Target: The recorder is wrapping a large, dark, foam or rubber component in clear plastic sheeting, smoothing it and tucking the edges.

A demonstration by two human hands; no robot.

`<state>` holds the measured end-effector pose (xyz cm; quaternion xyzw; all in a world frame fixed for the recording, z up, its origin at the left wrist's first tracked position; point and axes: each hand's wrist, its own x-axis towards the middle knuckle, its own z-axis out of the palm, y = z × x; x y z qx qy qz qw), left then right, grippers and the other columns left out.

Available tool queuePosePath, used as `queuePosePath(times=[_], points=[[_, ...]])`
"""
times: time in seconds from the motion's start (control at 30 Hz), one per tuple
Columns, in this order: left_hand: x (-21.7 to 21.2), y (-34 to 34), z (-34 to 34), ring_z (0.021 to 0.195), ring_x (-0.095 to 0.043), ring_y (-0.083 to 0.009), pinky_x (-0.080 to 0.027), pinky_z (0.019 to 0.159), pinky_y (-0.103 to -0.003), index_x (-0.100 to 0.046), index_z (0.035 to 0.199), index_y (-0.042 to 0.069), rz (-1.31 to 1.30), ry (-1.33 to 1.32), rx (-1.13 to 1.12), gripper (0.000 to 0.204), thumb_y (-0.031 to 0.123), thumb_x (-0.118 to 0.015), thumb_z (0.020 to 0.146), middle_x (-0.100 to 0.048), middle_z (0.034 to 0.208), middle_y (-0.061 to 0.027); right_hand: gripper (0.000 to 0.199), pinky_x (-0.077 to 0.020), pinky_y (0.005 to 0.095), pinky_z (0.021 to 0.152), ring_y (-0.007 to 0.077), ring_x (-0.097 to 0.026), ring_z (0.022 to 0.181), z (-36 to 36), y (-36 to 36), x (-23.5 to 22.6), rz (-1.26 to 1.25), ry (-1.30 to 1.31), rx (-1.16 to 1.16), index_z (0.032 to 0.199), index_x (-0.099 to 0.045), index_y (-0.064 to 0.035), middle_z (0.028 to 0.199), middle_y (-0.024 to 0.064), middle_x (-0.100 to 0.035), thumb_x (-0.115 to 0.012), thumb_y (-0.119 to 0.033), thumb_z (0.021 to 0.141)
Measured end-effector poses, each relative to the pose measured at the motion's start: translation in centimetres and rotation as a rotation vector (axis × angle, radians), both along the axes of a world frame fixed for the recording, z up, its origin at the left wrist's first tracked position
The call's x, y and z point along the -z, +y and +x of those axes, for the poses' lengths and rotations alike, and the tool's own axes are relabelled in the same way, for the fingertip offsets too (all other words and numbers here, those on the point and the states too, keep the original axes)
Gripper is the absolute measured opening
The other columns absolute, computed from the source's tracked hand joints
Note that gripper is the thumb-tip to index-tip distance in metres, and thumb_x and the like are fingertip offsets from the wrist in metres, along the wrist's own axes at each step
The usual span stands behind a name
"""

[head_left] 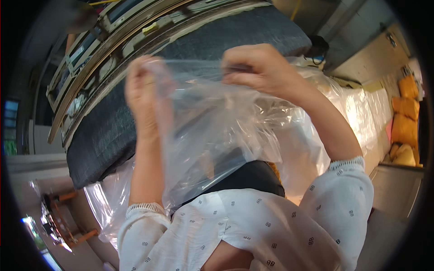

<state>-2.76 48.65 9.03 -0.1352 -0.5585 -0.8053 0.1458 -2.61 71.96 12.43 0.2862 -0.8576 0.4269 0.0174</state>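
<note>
A clear plastic sheet is stretched between my two raised hands and falls in loose folds toward my lap; whether it is a bag or a single layer I cannot tell. My left hand is closed on its upper left corner, partly behind the film. Higher on the right, my right hand pinches the upper edge, fingers curled in. Between the hands the edge runs nearly straight. More clear plastic spreads out to the right, and some hangs low at the left.
Beyond my hands lies a long padded surface under dark cloth. Behind it runs a long machine frame with rails. Orange-yellow bundles are stacked at the far right. A wooden stool-like frame stands at the lower left.
</note>
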Motion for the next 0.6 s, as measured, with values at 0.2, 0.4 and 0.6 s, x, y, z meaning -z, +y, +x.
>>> queuePosePath(times=[0.2, 0.4, 0.6], points=[[-4.6, -19.9, 6.8, 0.094, -0.054, -0.016, -0.046, 0.077, -0.026, -0.054, 0.107, 0.001, -1.147, 0.413, -0.943, 0.027, 0.019, -0.049, 0.088, -0.056, 0.101, -0.0062, 0.009, -0.0402, 0.0342, 0.058, 0.0247, -0.052, 0.059, 2.2, 1.6, 5.9, 0.167, -0.015, -0.1, 0.08, -0.062, -0.0088, 0.066, 0.0071, -0.057, -0.059, -0.016, 0.076], [-9.7, -38.4, 16.7, 0.084, -0.055, -0.0156, -0.045, 0.076, -0.026, -0.054, 0.102, 0.002, -1.045, 0.277, -1.315, 0.021, 0.018, -0.047, 0.091, -0.058, 0.096, -0.0084, 0.015, -0.0429, 0.0374, 0.062, 0.0239, -0.057, 0.069, 7.7, 3.9, 11.3, 0.303, 0.026, -0.152, 0.079, -0.062, -0.01, 0.064, 0.0075, -0.058, -0.055, -0.023, 0.077], [-3.6, -52.5, 16.9, 0.086, -0.058, -0.0255, -0.044, 0.078, -0.033, -0.056, 0.1, 0.0, -1.444, -0.292, -1.59, 0.031, 0.028, -0.049, 0.089, -0.059, 0.101, -0.014, 0.025, -0.0417, 0.0304, 0.058, 0.0198, -0.051, 0.061, 11.0, 3.6, 5.5, 0.034, -0.438, -0.277, 0.077, -0.058, -0.0076, 0.062, 0.0073, -0.055, -0.057, -0.032, 0.082]])
